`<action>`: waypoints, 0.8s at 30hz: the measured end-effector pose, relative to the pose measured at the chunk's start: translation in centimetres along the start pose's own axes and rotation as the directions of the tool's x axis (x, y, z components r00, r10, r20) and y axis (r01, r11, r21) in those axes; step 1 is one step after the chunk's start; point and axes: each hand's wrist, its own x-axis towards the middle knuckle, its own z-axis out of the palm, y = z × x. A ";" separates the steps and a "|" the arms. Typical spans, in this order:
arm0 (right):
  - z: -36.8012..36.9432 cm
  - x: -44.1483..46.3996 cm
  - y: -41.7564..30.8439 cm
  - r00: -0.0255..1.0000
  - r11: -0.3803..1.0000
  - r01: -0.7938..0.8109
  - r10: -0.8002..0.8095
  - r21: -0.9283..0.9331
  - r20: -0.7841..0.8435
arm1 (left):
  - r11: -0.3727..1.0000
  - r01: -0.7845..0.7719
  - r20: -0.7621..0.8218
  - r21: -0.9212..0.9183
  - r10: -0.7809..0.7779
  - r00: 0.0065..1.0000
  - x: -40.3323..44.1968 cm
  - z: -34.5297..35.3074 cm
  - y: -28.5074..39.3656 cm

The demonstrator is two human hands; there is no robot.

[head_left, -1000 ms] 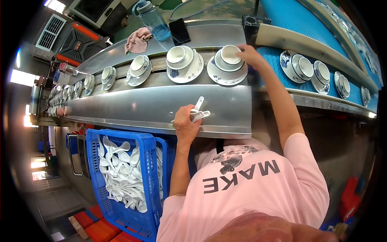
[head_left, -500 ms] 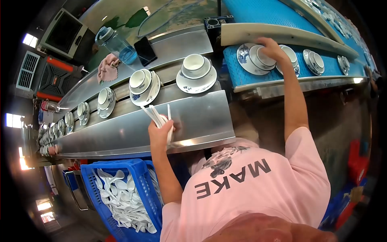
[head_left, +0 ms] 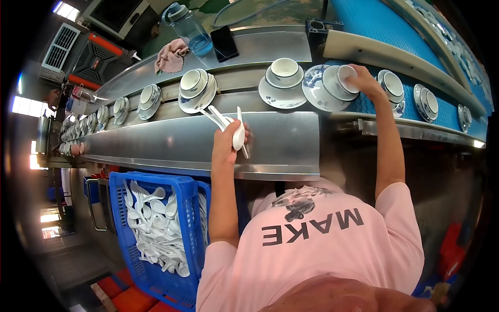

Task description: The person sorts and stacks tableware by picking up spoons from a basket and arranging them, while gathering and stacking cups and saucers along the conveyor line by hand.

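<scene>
Your left grip (head_left: pixel 227 141) clamps soup spoons (head_left: pixel 238 137); right grip (head_left: pixel 367 83) pinches bowl (head_left: pixel 344 78); dish sets (head_left: pixel 191 89) lined up; more on belt (head_left: pixel 365 107).

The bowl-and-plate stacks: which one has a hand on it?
The stack at the pictured left end of the blue belt: the right hand touches its top bowl; the neighbouring stacks have no hand on them.

Windows (head_left: pixel 32 106) blown out, edges v. warped
</scene>
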 end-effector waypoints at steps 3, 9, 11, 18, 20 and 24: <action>0.8 0.3 -0.5 0.999 0.999 0.004 -0.002 0.050 -0.036 | 1.000 -0.011 -0.035 0.011 0.012 0.999 0.4 0.8 0.6; 3.4 1.2 -1.0 0.998 0.998 0.062 -0.062 0.033 -0.008 | 0.997 -0.048 0.000 -0.056 0.048 0.999 3.0 2.8 1.1; 4.3 1.4 -0.7 0.998 0.998 0.064 -0.063 0.024 -0.022 | 0.997 -0.073 -0.001 -0.037 0.073 0.997 3.7 3.0 0.9; 6.4 1.5 -0.5 0.994 0.997 0.058 -0.054 0.043 -0.090 | 0.996 -0.077 -0.005 -0.038 0.077 0.997 3.4 1.4 -0.1; 7.6 2.3 -0.5 0.995 0.998 0.052 -0.055 -0.034 -0.081 | 0.989 -0.087 0.001 -0.121 0.088 0.996 2.7 0.8 -0.4; 8.1 2.3 -1.7 0.992 0.984 0.067 -0.048 -0.167 0.116 | 0.991 -0.065 -0.024 -0.119 0.063 0.998 2.0 0.1 -0.8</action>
